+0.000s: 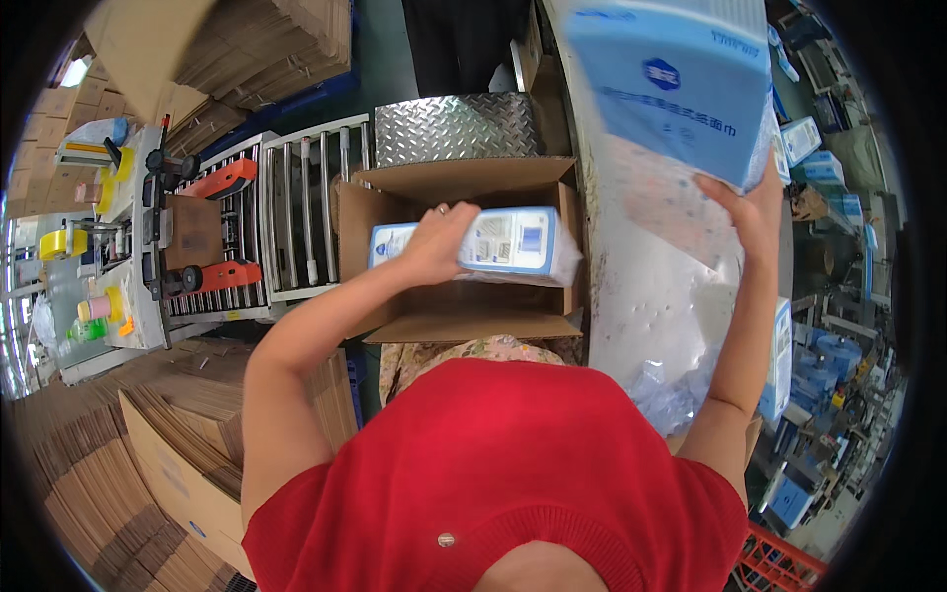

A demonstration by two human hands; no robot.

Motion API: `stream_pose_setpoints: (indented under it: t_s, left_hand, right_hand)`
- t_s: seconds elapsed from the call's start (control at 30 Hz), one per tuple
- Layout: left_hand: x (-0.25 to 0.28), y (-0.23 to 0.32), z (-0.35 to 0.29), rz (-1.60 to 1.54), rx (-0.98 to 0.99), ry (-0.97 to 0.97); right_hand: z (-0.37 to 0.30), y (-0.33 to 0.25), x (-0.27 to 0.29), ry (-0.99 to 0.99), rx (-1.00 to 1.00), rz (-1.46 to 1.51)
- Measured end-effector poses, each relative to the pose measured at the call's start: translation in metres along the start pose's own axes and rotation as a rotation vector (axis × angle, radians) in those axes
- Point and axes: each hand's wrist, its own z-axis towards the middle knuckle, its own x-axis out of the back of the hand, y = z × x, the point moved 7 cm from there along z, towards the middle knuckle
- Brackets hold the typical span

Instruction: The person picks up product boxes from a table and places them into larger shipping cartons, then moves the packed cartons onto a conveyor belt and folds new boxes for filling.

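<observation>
An open cardboard carton (464, 178) stands in front of me with its flaps spread. My left hand (441, 245) grips a white and blue tissue pack (508, 242) lying lengthwise at the carton's mouth. The pack's clear wrap sticks out at its right end. At the upper right, my right hand (747, 212) grips the lower edge of a larger-looking blue tissue pack (681, 89), held up above the metal table (641, 237). This pack is smeared by motion, and its top runs out of view. The carton's inside is mostly hidden by the pack and my left arm.
Left of the carton is a roller conveyor (314, 207) with a tape machine (202, 232). A diamond-plate metal sheet (454, 128) lies beyond the carton. Stacked flat cardboard (128, 483) fills the lower left. Crumpled clear film (671, 395) lies on the table, and a person (459, 44) stands ahead.
</observation>
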Motion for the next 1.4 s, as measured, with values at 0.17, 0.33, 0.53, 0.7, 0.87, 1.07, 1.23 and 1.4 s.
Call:
stream_pose_setpoints:
  t_s: [0.17, 0.33, 0.53, 0.7, 0.87, 1.07, 1.23, 1.4]
  left_hand:
    - [-0.159, -0.056, -0.027, 0.08, 0.285, -0.428]
    - [-0.246, -0.083, -0.057, 0.047, 0.165, -0.132]
    - [-0.253, -0.057, -0.053, -0.006, 0.301, -0.729]
    - [-0.22, -0.068, -0.015, -0.167, 0.103, -0.478]
    - [-0.127, -0.05, 0.02, -0.286, 0.188, -0.222]
    - [-0.05, 0.048, 0.077, -0.324, 0.06, -0.119]
    - [-0.026, 0.126, 0.16, -0.12, -0.142, -0.161]
    - [0.001, 0.191, 0.248, 0.281, -0.415, 0.213]
  right_hand:
    - [-0.051, -0.074, -0.151, -0.4, 0.336, 0.174]
    - [-0.1, 0.007, -0.306, -0.5, 0.557, -0.454]
    - [-0.151, 0.177, -0.419, -0.948, 0.064, -0.751]
    - [-0.096, 0.11, -0.312, -0.621, 0.367, -0.259]
    - [0.048, 0.171, -0.049, 0.278, 0.309, -0.536]
    - [0.141, 0.297, 0.113, 0.242, -0.327, -0.926]
    - [0.174, 0.305, 0.091, 0.017, -0.346, -0.756]
    - [0.101, 0.23, 0.021, -0.565, -0.05, -0.609]
